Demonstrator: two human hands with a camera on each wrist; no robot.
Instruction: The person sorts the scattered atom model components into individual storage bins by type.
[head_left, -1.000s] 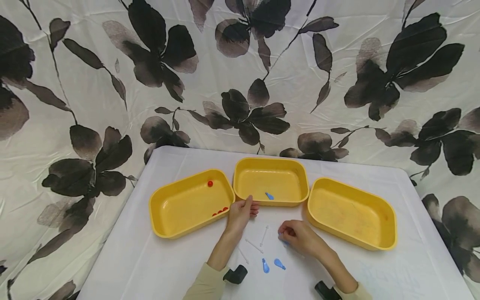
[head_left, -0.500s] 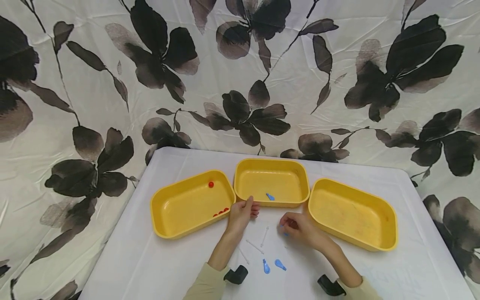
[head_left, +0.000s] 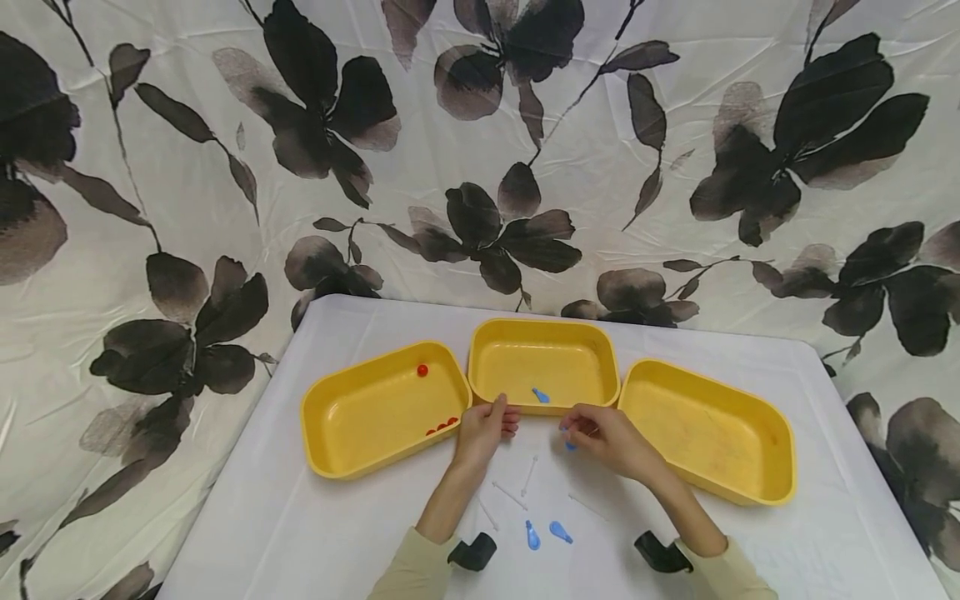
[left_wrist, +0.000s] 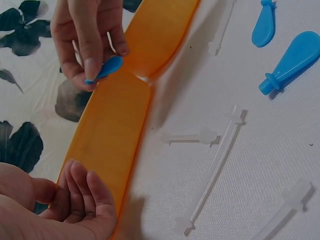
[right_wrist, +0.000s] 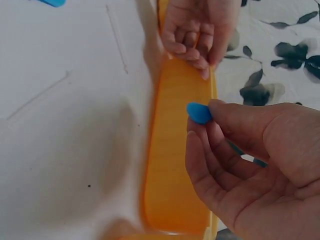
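Note:
My left hand (head_left: pixel 482 432) holds the near rim of the middle yellow bin (head_left: pixel 525 346), thumb over the edge and fingers curled against the outer wall. Between thumb and fingertips my right hand (head_left: pixel 611 440) pinches a small blue teardrop-shaped plastic piece (left_wrist: pixel 109 66). That hand is up beside the bin's near right corner, the blue piece just short of the rim in the head view. Inside the middle bin lies a similar blue piece (head_left: pixel 541 396). Two more, a blue piece with a narrow collared neck (head_left: pixel 532 535) and its twin (head_left: pixel 560 532), rest on the table.
The left yellow bin (head_left: pixel 360 408) contains several red balls (head_left: pixel 422 370). On the right is another yellow bin (head_left: pixel 705 433). Several thin whitish rods with knobbed ends (left_wrist: pixel 210 170) lie on the white tablecloth (head_left: pixel 300 542). A floral cloth (head_left: pixel 480 125) hangs behind.
My right hand has risen from the tabletop toward the middle bin, carrying the blue piece and uncovering a whitish rod beneath. My left hand has stayed at the rim.

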